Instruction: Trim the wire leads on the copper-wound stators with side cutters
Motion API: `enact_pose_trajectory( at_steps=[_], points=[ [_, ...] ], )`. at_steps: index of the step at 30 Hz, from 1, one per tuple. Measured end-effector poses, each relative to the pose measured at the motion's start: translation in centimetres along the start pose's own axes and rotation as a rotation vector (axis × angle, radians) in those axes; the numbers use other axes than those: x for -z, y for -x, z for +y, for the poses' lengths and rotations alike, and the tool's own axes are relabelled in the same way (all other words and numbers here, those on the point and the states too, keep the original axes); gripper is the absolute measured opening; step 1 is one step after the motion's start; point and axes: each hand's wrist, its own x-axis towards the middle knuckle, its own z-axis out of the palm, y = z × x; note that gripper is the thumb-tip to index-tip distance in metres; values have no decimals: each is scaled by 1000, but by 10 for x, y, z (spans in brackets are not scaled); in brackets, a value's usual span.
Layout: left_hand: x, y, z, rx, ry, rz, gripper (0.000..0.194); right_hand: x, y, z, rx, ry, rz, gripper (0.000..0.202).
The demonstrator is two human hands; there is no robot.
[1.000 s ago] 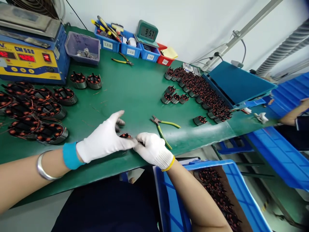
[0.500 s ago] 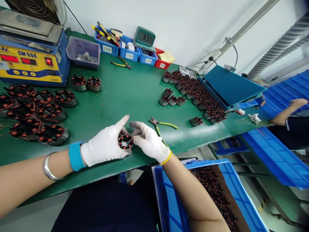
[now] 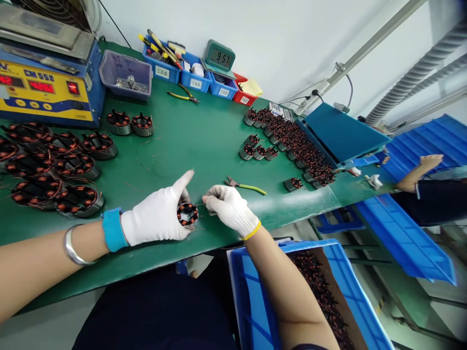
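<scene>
My left hand [image 3: 158, 214], in a white glove, is wrapped round a small wire-wound motor stator [image 3: 188, 214], whose open ring faces up toward me. My right hand [image 3: 229, 209], gloved too, is just right of the stator with thumb and forefinger pinched together. A thin wire [image 3: 200, 204] runs from the stator to those fingertips; another short wire end sticks out lower down. Green-handled cutting pliers [image 3: 251, 187] lie on the bench just beyond my right hand, one handle hidden behind it.
Larger stators [image 3: 78, 200] crowd the left side, before a yellow-and-blue CM 558 device [image 3: 47, 92]. Rows of small stators [image 3: 292, 138] stand at right. Tool boxes [image 3: 195, 82] and a clock [image 3: 219, 56] line the back. A blue crate [image 3: 255, 296] sits below the bench edge; a co-worker's arm [image 3: 416, 177] shows far right.
My right hand has moved slightly right, away from the stator, and its fingers have closed into a pinch with a wire stretched between. My left hand keeps its hold. The view has shifted slightly.
</scene>
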Motion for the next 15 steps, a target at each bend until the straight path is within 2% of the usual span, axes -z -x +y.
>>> enact_pose_trajectory(
  at_steps=[2, 4, 6, 7, 9, 10, 11, 12, 15],
  points=[
    [2, 0, 0, 1, -22, -1, 107, 6, 15, 3, -62, 180, 29, 21],
    [3, 0, -1, 0, -50, -7, 107, 10, 33, 3, -82, 361, 148, 19],
    [2, 0, -3, -16, -95, -17, 105, 7, 48, -1, 29, 415, 298, 23],
    [2, 0, -4, -30, -114, -26, 104, 4, 53, -4, 127, 392, 333, 35],
    [1, 0, -5, -54, -135, -39, 102, -6, 58, -10, 313, 330, 270, 80],
    [1, 0, -6, -58, -142, -42, 102, -12, 57, -11, 352, 330, 211, 99],
    [1, 0, -6, -57, -149, -43, 103, -18, 56, -11, 343, 354, 156, 106],
    [2, -1, -6, -56, -156, -42, 103, -22, 54, -11, 295, 387, 118, 101],
    [2, -2, -5, -69, -167, -45, 99, -28, 48, -6, 110, 409, 73, 54]
  ],
)
